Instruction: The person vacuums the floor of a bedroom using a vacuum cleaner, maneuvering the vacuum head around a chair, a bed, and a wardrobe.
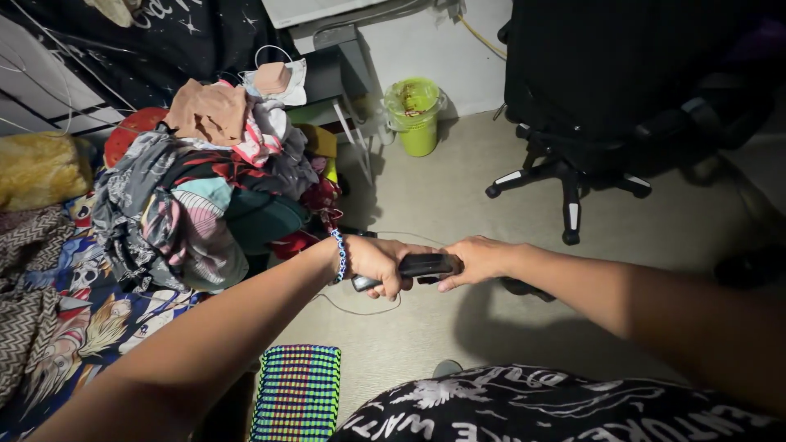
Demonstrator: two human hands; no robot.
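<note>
Black device (pixel 426 265) lies crosswise between both hands.

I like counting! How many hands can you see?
2: the left hand and right hand meet mid-picture, both gripping a dark gadget.

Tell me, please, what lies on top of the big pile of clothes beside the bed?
On top of the clothes pile lies a tan cloth, and behind it a face mask. What the pile rests on is covered; only a red edge shows at its left.
</note>
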